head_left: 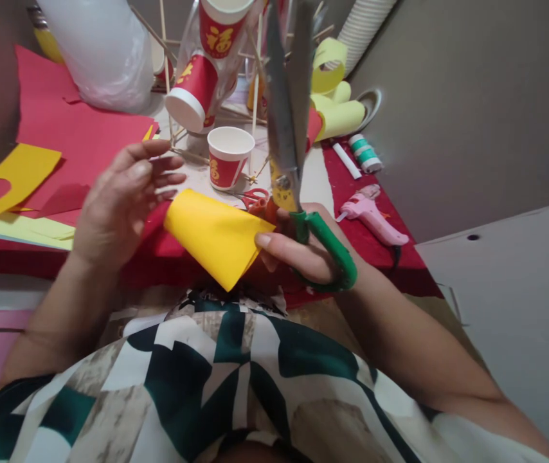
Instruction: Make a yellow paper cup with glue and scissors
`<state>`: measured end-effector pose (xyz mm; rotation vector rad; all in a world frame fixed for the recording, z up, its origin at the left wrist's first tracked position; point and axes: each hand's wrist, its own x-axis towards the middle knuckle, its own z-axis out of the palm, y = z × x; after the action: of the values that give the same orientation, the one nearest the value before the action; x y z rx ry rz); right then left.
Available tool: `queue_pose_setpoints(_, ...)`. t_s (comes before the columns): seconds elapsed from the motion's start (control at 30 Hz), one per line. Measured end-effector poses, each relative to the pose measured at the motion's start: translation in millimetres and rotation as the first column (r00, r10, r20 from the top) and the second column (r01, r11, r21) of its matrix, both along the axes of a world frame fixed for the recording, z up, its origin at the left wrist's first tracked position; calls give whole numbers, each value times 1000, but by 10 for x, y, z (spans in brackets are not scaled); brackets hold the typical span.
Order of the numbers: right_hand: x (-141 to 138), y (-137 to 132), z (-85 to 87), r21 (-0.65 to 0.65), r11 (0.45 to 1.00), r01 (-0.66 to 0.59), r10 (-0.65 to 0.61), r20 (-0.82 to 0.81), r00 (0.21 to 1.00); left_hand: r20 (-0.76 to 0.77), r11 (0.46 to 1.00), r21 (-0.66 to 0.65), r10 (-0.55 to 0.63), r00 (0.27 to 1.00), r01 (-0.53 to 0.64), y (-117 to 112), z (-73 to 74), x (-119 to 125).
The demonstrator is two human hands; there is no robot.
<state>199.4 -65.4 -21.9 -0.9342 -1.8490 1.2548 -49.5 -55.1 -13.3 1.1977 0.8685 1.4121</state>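
Observation:
My right hand (298,251) has its fingers through the green handle of a pair of scissors (287,148), whose blades point up and stand a little apart. Between the thumb and fingers of that same hand is the corner of a folded piece of yellow paper (216,235). My left hand (120,193) is raised just left of the paper, fingers apart, with nothing in it. A red and white paper cup (229,164) stands upright behind the yellow paper. Small red-handled scissors (255,198) lie on the table, partly hidden.
Red paper sheets (96,141) and a yellow cut-out piece (26,173) lie at left. A plastic bag of paper cups (192,90) and thin wooden sticks (254,96) stand behind. At right are a pink glue gun (373,215), a green and white roll (365,153) and yellow paper rolls (337,116).

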Motion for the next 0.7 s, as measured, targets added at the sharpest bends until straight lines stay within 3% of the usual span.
queue_pose_setpoints(0.03,14,8,31,28,999,-38,37,23,999,-175,996,91,38,984,-23,26,65,-56)
queue_pose_setpoints(0.07,17,17,52,45,996,-71,70,39,997,-370,993,108,2,929,41,37,126,-86)
queue_pose_setpoints(0.13,2,41,61,48,986,-157,154,62,986,-632,970,34,-166,757,241,31,226,-75)
queue_pose_setpoints(0.23,-44,89,28,11,964,-265,264,60,963,-709,854,-206,-466,529,477,17,296,38)
queue_pose_setpoints(0.3,-68,112,8,36,956,-291,289,46,956,-663,790,-324,-582,471,520,31,288,113)
queue_pose_setpoints(0.4,-85,119,10,66,970,-233,230,47,972,-526,729,-423,-681,509,538,61,223,178)
queue_pose_setpoints(0.57,-80,135,27,56,996,-74,68,115,991,-245,691,-497,-692,679,524,40,108,205)
queue_pose_setpoints(0.63,-42,146,10,81,996,-22,13,104,995,-192,744,-473,-610,769,472,14,78,190)
queue_pose_setpoints(0.7,39,135,-16,115,993,40,-49,74,996,-177,848,-396,-447,877,353,-14,44,148)
